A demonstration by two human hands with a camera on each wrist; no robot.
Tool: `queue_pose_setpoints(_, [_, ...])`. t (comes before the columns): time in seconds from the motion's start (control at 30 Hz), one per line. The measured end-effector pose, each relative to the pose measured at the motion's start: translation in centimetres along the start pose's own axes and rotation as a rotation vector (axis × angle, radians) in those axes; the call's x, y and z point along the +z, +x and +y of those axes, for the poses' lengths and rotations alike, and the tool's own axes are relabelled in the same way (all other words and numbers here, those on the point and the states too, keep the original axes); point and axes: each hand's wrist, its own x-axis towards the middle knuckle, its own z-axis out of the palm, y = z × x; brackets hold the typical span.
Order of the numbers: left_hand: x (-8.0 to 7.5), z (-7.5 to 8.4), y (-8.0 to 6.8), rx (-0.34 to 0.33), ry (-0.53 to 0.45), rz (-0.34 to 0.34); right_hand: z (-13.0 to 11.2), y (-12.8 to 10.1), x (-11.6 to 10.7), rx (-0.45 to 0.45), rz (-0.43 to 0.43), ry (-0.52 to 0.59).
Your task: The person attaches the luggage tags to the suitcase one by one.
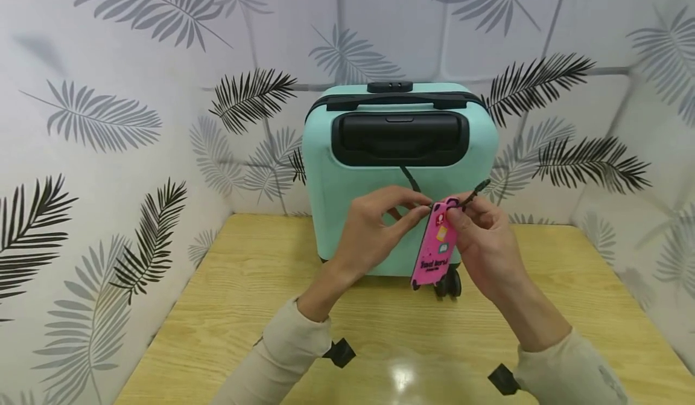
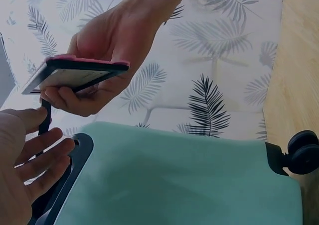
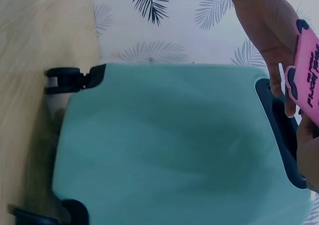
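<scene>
A mint suitcase [image 1: 399, 175] stands on a wooden table [image 1: 228, 308]. In front of the suitcase, the right hand [image 1: 483, 236] holds a pink tag [image 1: 436, 245]. The left hand [image 1: 374, 224] pinches the tag's black strap [image 1: 411, 178], which comes from the suitcase's handle [image 1: 400, 138].

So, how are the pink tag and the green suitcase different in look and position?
The pink tag is small, flat and printed with pictures and words; the green suitcase is large and plain with black trim. The tag is held in the air by the right hand, with the left hand at its black strap; the suitcase stands on the wooden table.
</scene>
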Motion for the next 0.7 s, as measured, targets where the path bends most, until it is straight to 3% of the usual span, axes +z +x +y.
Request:
queue_pose_setpoints(0.2, [-0.8,-0.3,1.0,0.014,0.003,0.033,-1.7,1.9,0.6,-0.006,0.063,-0.232])
queue_pose_setpoints(0.37, [-1.4,-0.5,1.6,-0.008,0.004,0.052,-2.4,2.8,0.8,-0.043,0.054,-0.404])
queue_pose_setpoints(0.7, [-2.3,-0.5,4.2,-0.047,0.052,0.068,-3.7,5.1,1.9,-0.115,0.084,-0.482])
